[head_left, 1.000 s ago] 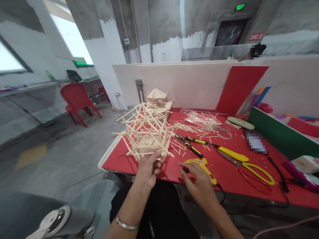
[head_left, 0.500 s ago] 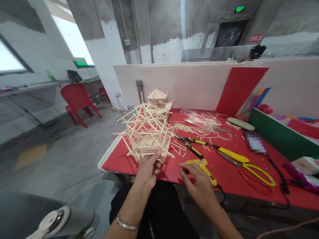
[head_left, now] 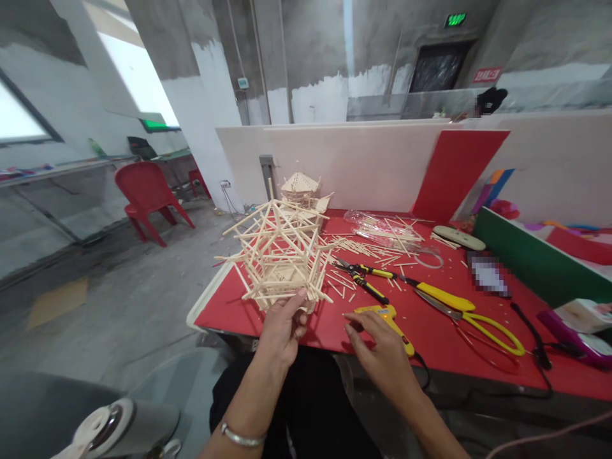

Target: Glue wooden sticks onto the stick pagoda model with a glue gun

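Note:
A pavilion-like wooden stick model (head_left: 282,255) stands at the near left of the red table. At its lower front edge, my left hand (head_left: 283,328) grips the base between thumb and fingers. To the right, my right hand (head_left: 382,350) hovers by the table edge. Its thumb and forefinger are bent and slightly apart, with nothing visible between them. Partly hidden behind that hand lies a yellow glue gun (head_left: 404,338), its cord running off the table edge. Behind the model stands a second stick-built pavilion (head_left: 300,185) with a finished-looking roof.
Loose wooden sticks (head_left: 361,247) and a clear plastic bag (head_left: 382,229) lie on the red table (head_left: 329,331). Black-and-yellow cutters (head_left: 368,287) and yellow-handled scissors (head_left: 497,328) lie to the right. A green panel (head_left: 549,255) stands at the right. A flask (head_left: 143,417) is at lower left.
The view has shifted very slightly. My left hand keeps its grip on the model, and my right hand stays almost still beside the glue gun.

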`<state>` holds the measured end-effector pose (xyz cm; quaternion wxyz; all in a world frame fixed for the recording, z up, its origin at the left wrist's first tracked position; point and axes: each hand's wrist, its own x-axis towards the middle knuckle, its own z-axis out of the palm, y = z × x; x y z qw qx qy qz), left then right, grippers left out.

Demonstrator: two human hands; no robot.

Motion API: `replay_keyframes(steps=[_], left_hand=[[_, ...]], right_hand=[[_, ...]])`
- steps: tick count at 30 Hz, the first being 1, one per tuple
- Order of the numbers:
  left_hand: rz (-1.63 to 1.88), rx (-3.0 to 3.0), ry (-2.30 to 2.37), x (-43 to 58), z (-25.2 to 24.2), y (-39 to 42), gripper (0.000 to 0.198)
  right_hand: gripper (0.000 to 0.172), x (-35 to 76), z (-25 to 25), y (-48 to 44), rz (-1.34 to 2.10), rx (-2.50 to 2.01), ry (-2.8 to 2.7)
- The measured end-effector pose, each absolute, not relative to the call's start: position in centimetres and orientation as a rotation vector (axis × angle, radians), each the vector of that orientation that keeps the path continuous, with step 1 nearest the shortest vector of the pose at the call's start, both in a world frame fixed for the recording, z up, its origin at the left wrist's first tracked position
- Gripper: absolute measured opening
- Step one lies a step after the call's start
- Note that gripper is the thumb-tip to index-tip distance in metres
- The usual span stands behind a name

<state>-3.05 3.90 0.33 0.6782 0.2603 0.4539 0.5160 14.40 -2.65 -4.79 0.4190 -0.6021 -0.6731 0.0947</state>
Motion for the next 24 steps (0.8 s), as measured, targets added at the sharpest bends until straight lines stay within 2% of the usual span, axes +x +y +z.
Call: replay_keyframes(steps=[4,10,15,18,24], left_hand=[[1.160,0.564,1.045,-3.7,0.0,2.7,0.034],[1.189,0.549,1.053,-4.7,-1.6,0.1,0.035],[1.107,0.716,1.162,-3.9,-3.4,-1.0,0.027],[0.997,0.865,1.243,-2.8,-4.4,-0.7,0.032],[1.000,0.983,1.224,-0.6,-5.2,0.4,0.034]], right_hand=[[0.023,15.5,-4.2,-1.6,0.215,-1.580,-1.737],[0.028,17.6,-2.9,4.7,0.171,-2.023,-1.986],[0.021,17.6,-3.0,9.9,0.280,-2.060,-2.166],[0.019,16.4,-3.7,11.2,0.350,-2.083,-2.253],[0.030,15.4,-4.1,13.4,0.534,-2.161,-2.345]])
